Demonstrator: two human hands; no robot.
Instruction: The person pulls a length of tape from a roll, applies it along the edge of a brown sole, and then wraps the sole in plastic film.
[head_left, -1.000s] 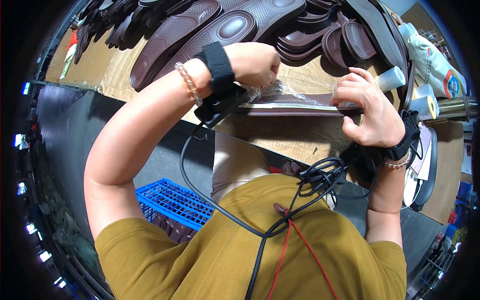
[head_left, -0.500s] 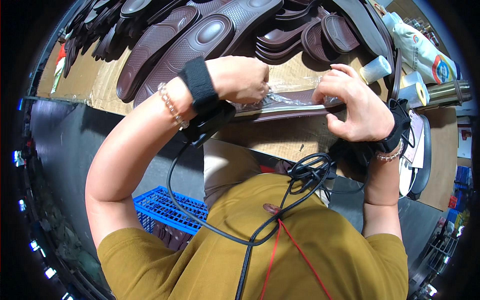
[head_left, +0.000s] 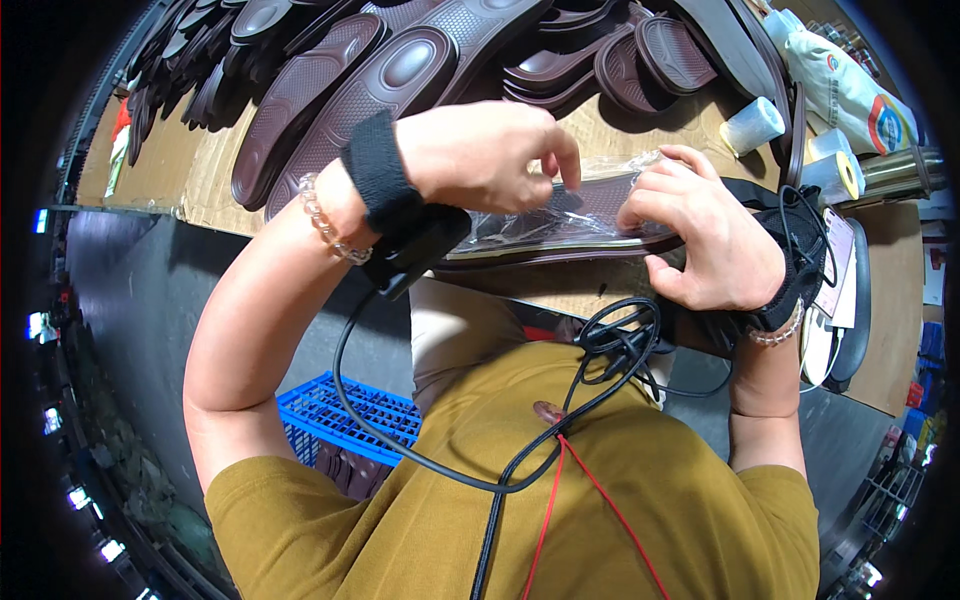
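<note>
On the near edge of the table lies a dark brown shoe sole point(head_left: 600, 200) with a textured top. Crinkled clear plastic film point(head_left: 510, 228) covers much of it. My left hand point(head_left: 490, 158) is over the film on the left, index finger bent down and apart from the thumb; it seems to hold nothing. At the sole's right end, my right hand point(head_left: 705, 230) curls its fingers over the top with the thumb at the near edge, gripping it. The sole's left end is partly hidden behind my left wrist.
Many brown soles point(head_left: 385, 85) are heaped along the far side. At the right stand film rolls point(head_left: 752, 128), a white bag point(head_left: 845, 95), a metal cylinder point(head_left: 900, 175) and a phone point(head_left: 835, 260). A blue crate point(head_left: 350, 415) is below, left; black cables point(head_left: 620, 345) hang before me.
My left hand has loosened from a fist and lifted slightly off the film, its index finger now extended. The sole's top tilts more into view; my right hand keeps its grip.
</note>
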